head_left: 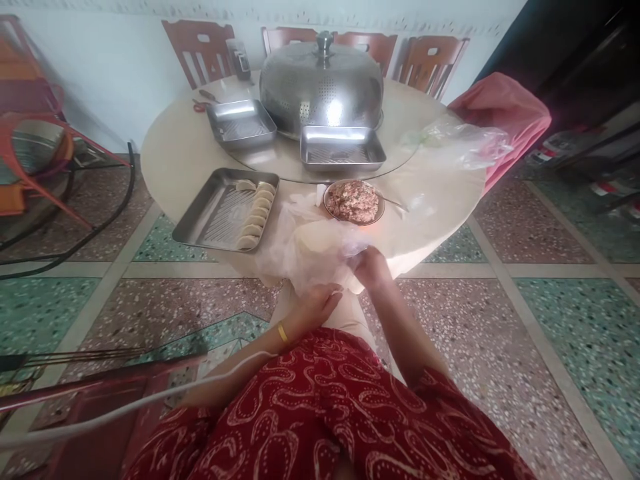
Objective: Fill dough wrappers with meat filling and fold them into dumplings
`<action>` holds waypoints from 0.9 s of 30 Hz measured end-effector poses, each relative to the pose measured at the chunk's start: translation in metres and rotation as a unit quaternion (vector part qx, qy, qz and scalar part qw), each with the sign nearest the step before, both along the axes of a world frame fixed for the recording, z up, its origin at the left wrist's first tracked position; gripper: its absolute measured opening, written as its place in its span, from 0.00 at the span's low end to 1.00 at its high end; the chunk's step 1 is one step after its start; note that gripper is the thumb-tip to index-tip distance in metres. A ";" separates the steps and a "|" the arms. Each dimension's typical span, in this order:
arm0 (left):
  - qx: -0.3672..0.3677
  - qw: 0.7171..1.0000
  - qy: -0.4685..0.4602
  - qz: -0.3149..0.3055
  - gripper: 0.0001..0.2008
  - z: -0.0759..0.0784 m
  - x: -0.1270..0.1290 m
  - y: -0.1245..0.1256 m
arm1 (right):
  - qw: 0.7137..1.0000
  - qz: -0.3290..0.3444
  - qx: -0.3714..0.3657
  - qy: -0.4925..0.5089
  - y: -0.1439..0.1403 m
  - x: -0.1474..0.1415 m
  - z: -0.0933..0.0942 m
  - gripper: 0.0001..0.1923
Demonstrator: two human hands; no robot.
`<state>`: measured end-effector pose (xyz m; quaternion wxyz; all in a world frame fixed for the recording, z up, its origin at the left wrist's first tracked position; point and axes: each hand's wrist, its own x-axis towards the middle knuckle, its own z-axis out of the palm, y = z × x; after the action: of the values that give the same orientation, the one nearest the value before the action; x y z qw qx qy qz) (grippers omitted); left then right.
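A clear plastic bag lies at the table's near edge, with pale round dough wrappers showing inside it. My right hand is closed on the bag's right side, pinching the film. Just below the bag, my left hand is closed; a small whitish edge shows at its fingertips, too little to name. Behind the bag stands a bowl of minced filling with a thin utensil resting in it. To the left, a metal tray holds folded dumplings along its right side.
Two more metal trays stand farther back, before a large perforated metal dome cover. Red-handled scissors and a jar are at the back left. More plastic film lies at right; chairs line the wall.
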<state>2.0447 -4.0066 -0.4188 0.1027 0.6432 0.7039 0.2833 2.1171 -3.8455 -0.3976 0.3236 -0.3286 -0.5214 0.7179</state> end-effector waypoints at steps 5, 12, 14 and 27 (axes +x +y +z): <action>-0.022 0.996 0.069 0.058 0.18 0.033 -0.022 0.004 | 1.000 -0.013 -0.018 0.018 0.032 0.000 0.007 0.09; -0.036 0.949 0.259 0.177 0.22 0.057 -0.046 -0.002 | 0.999 -0.039 0.021 0.019 0.041 -0.018 0.001 0.12; 0.046 0.943 0.284 0.167 0.30 0.056 -0.040 0.009 | 0.998 -0.047 0.046 0.019 0.038 -0.024 0.000 0.12; -0.051 0.951 0.185 0.242 0.17 0.084 -0.115 0.064 | 0.961 -0.021 0.274 -0.035 0.035 -0.031 -0.009 0.18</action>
<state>1.9300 -3.9428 -0.3345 -0.0683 0.4888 0.8586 0.1388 2.0866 -3.8101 -0.4066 0.3978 -0.2624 -0.7024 0.5287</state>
